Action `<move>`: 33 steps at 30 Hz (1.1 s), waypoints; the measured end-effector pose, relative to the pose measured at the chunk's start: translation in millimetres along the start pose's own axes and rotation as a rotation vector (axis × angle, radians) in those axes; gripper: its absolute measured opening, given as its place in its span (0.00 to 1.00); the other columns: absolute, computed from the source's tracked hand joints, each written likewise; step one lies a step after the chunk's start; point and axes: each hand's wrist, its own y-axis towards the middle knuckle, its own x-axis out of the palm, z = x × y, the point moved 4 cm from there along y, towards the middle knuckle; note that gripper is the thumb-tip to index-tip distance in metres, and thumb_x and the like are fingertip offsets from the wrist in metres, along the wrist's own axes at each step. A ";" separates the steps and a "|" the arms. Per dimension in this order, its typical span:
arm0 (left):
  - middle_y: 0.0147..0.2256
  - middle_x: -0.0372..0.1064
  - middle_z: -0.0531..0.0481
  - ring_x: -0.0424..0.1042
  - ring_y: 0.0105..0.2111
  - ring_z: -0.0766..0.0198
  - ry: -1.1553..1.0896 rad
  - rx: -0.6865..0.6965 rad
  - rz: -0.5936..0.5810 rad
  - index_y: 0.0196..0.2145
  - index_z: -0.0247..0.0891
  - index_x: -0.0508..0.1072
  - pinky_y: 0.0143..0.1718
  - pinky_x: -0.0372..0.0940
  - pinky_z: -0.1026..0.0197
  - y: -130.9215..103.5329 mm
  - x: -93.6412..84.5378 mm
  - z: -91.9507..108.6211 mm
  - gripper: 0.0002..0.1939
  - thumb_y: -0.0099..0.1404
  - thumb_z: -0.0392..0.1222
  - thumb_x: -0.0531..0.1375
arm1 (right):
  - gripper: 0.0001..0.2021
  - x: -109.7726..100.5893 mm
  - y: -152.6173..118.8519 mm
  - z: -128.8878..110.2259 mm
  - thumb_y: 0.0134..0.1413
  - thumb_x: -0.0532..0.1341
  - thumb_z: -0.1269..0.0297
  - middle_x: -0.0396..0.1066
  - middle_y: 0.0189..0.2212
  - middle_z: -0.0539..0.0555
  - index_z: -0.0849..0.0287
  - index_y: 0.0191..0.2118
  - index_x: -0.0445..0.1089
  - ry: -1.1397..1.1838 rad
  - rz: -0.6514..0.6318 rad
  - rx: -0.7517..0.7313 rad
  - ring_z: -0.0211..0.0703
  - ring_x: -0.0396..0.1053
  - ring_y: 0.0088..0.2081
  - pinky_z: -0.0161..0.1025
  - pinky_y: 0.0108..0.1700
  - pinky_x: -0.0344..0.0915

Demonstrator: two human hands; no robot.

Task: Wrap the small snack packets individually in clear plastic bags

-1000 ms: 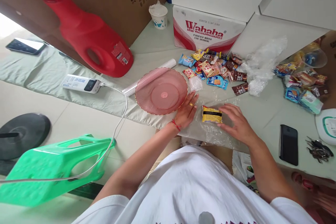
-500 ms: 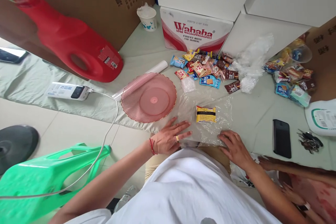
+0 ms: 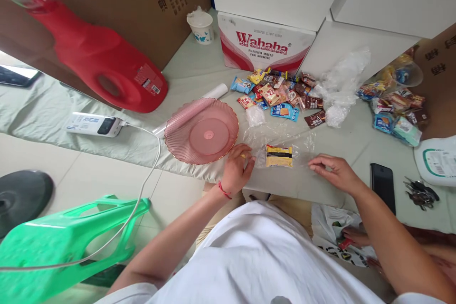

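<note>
A yellow snack packet point(image 3: 279, 156) with a black band lies on a clear plastic film point(image 3: 299, 140) on the cloth-covered table. To its left, my left hand point(image 3: 238, 167) has its fingers pinched at the film's left side, beside the pink plate point(image 3: 201, 131). My right hand point(image 3: 333, 171) pinches the film's right edge with thumb and forefinger. Neither hand touches the packet. The film's front part is folded up around the packet's near side.
Behind the film lies a pile of snacks point(image 3: 272, 90) with crumpled plastic point(image 3: 340, 90). A red jug point(image 3: 117, 66), power bank point(image 3: 94, 124), phone point(image 3: 382, 187) and keys point(image 3: 421, 193) lie around. Another person's hand point(image 3: 356, 236) is at a white bag, lower right.
Both hands, flat or spread on the film's near corners before, have moved away from me and closed on its sides. The film's near edge has come up toward the packet.
</note>
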 end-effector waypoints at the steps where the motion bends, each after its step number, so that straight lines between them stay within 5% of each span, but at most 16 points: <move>1: 0.45 0.78 0.42 0.75 0.52 0.54 0.049 -0.047 0.052 0.36 0.40 0.75 0.56 0.73 0.47 3.2 6.9 0.9 0.09 0.73 0.41 0.56 | 0.19 -3.9 9.0 4.2 0.68 0.59 0.45 0.79 0.36 0.54 0.54 0.42 0.79 -0.003 0.013 0.028 0.44 0.75 0.36 0.40 0.39 0.72; 4: 0.47 0.77 0.41 0.75 0.52 0.52 0.189 -0.163 0.155 0.40 0.40 0.75 0.56 0.72 0.46 10.8 26.0 0.9 0.06 0.68 0.36 0.58 | 0.19 -5.0 31.5 23.9 0.64 0.59 0.45 0.79 0.36 0.54 0.55 0.41 0.78 -0.009 0.000 0.117 0.44 0.75 0.35 0.39 0.37 0.70; 7: 0.54 0.74 0.37 0.72 0.57 0.49 0.246 -0.208 0.212 0.50 0.37 0.73 0.59 0.69 0.44 15.8 32.1 1.7 0.15 0.66 0.33 0.56 | 0.17 -1.2 44.3 43.4 0.60 0.61 0.50 0.78 0.34 0.54 0.57 0.44 0.78 -0.106 -0.061 0.191 0.45 0.74 0.32 0.40 0.36 0.69; 14: 0.54 0.75 0.38 0.73 0.55 0.51 0.253 0.127 0.355 0.57 0.40 0.70 0.57 0.66 0.45 -2.5 -3.6 42.4 0.20 0.72 0.32 0.50 | 0.18 -25.1 91.3 33.1 0.62 0.56 0.64 0.78 0.43 0.58 0.57 0.53 0.76 -0.369 0.100 0.055 0.50 0.74 0.42 0.45 0.47 0.70; 16: 0.51 0.78 0.42 0.75 0.52 0.53 0.224 0.350 0.268 0.56 0.43 0.73 0.53 0.67 0.49 -9.2 -4.1 60.9 0.18 0.73 0.35 0.51 | 0.18 -22.3 115.5 22.7 0.65 0.56 0.61 0.78 0.46 0.61 0.59 0.54 0.76 -0.433 0.119 -0.016 0.54 0.73 0.47 0.48 0.51 0.68; 18: 0.51 0.79 0.44 0.74 0.54 0.54 0.210 0.515 0.055 0.55 0.43 0.75 0.51 0.66 0.51 -9.9 7.0 74.2 0.19 0.74 0.37 0.50 | 0.20 -11.2 139.6 14.0 0.67 0.57 0.57 0.77 0.49 0.63 0.61 0.56 0.75 -0.491 0.088 -0.058 0.57 0.72 0.50 0.50 0.55 0.66; 23: 0.60 0.75 0.44 0.73 0.53 0.55 0.445 0.375 -0.365 0.59 0.38 0.75 0.46 0.65 0.52 9.5 43.3 70.9 0.22 0.75 0.32 0.49 | 0.25 20.3 181.1 8.5 0.61 0.65 0.49 0.79 0.43 0.63 0.61 0.58 0.74 -0.594 -0.140 0.137 0.60 0.70 0.52 0.49 0.53 0.65; 27: 0.61 0.74 0.45 0.73 0.50 0.56 0.536 0.355 -0.453 0.60 0.38 0.75 0.44 0.64 0.52 15.9 51.5 67.0 0.21 0.76 0.32 0.51 | 0.11 22.0 192.4 0.0 0.55 0.68 0.60 0.78 0.40 0.58 0.57 0.43 0.78 -0.562 -0.253 0.144 0.55 0.71 0.49 0.44 0.51 0.64; 33: 0.63 0.72 0.43 0.74 0.51 0.54 0.541 0.332 -0.499 0.61 0.36 0.74 0.45 0.67 0.53 11.7 51.3 69.1 0.21 0.75 0.33 0.52 | 0.04 -1.3 160.9 -41.4 0.58 0.61 0.68 0.75 0.43 0.59 0.60 0.37 0.72 -0.350 -0.196 -0.223 0.44 0.71 0.38 0.39 0.43 0.65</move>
